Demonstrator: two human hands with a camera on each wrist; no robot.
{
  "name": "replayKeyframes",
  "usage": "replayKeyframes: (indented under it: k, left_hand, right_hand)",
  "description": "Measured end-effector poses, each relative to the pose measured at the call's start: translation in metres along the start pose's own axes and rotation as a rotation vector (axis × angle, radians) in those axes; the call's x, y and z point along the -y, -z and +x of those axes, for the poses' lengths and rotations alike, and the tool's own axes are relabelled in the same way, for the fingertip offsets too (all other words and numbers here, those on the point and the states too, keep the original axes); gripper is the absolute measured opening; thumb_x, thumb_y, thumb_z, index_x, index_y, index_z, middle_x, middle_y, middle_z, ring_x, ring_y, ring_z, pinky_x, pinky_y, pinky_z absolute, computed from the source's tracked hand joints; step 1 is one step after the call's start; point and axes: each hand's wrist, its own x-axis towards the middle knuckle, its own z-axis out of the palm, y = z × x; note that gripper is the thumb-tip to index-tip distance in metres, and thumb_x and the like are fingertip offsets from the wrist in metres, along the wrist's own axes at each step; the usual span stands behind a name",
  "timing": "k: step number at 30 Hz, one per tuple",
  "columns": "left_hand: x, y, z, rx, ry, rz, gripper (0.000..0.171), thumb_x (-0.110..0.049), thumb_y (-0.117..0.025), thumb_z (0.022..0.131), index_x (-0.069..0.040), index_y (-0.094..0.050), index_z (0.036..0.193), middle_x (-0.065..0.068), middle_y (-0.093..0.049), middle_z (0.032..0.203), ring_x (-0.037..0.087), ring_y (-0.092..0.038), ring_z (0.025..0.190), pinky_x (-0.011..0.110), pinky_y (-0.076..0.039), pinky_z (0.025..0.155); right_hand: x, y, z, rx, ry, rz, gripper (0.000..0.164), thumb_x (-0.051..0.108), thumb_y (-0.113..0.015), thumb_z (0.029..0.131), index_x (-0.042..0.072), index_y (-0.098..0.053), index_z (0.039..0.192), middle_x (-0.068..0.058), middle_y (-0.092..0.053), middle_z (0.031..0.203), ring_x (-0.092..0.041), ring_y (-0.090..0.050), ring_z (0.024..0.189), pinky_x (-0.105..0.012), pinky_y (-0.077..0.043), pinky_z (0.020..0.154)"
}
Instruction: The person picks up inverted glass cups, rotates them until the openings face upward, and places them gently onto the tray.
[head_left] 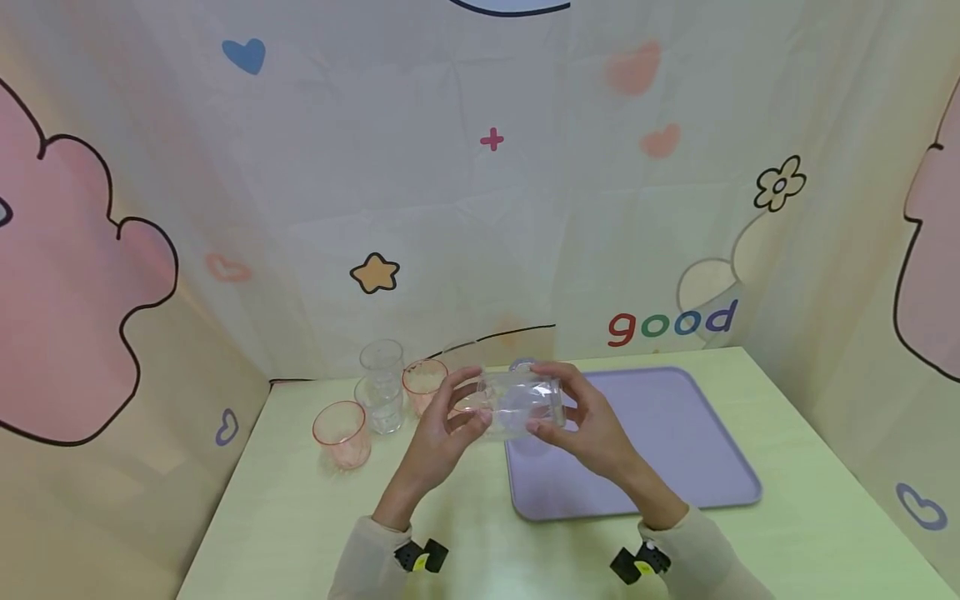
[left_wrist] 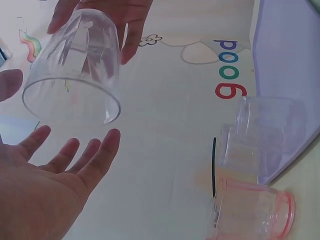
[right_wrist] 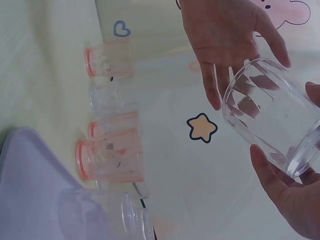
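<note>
The tray (head_left: 667,450) looks like plastic, smooth and rather matt. At its left edge, the held clear cup (head_left: 519,402) is transparent and glossy, with bright reflections; I cannot tell if it is glass or plastic. To the left of the tray, the pink-tinted cups (head_left: 345,443) and the clear cups (head_left: 386,410) are equally transparent and shiny. Behind the tray, the backdrop (head_left: 420,125) seems a matt cloth, softly creased. Around the tray, the counter (head_left: 255,517) appears smooth, with low shine.
</note>
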Motion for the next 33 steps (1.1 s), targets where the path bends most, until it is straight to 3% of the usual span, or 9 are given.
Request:
replayKeyframes:
  k: [8,13,19,27,33]
  left_hand:
    - [0.003,0.008,-0.002,-0.047,0.007,0.168,0.054,-0.026,-0.066,0.094,-0.031,-0.042,0.142,0.0,-0.046,0.147,0.027,-0.06,0.123,0.044,-0.052,0.1]
    - [0.007,0.014,-0.005,-0.05,-0.022,0.29,0.055,-0.03,-0.066,0.094,-0.026,-0.043,0.143,0.0,-0.045,0.147,0.026,-0.054,0.128,0.046,-0.053,0.098]
    - [0.013,0.021,-0.009,-0.035,-0.059,0.412,0.058,-0.034,-0.065,0.094,-0.019,-0.042,0.145,0.001,-0.041,0.15,0.026,-0.048,0.133,0.045,-0.052,0.1]
    - [0.022,0.028,-0.014,-0.025,-0.066,0.485,0.059,-0.034,-0.066,0.093,-0.019,-0.042,0.145,0.0,-0.04,0.151,0.023,-0.045,0.137,0.044,-0.051,0.101]
    - [0.026,0.03,-0.018,-0.029,-0.06,0.513,0.058,-0.031,-0.067,0.093,-0.017,-0.043,0.144,-0.001,-0.041,0.149,0.022,-0.046,0.136,0.043,-0.051,0.101]
  right_hand:
    - [-0.003,0.009,-0.007,-0.029,-0.021,-0.138,0.06,0.008,-0.078,0.081,0.014,-0.051,0.135,-0.004,-0.051,0.14,-0.016,-0.055,0.112,-0.042,-0.057,0.088]
    - [-0.007,0.013,-0.011,-0.029,-0.034,-0.227,0.058,0.014,-0.08,0.081,0.018,-0.053,0.133,-0.003,-0.052,0.14,-0.022,-0.053,0.116,-0.049,-0.056,0.088]
    - [-0.012,0.017,-0.017,-0.006,-0.023,-0.3,0.058,0.019,-0.081,0.08,0.019,-0.055,0.132,0.0,-0.054,0.138,-0.024,-0.054,0.117,-0.04,-0.057,0.083]
    - [-0.021,0.021,-0.025,0.06,0.027,-0.373,0.057,0.024,-0.083,0.078,0.016,-0.057,0.129,0.001,-0.057,0.133,-0.017,-0.055,0.115,-0.036,-0.056,0.081]
    - [-0.03,0.023,-0.031,0.108,0.057,-0.444,0.055,0.028,-0.082,0.079,0.018,-0.059,0.128,0.002,-0.058,0.132,-0.019,-0.056,0.119,-0.043,-0.054,0.092]
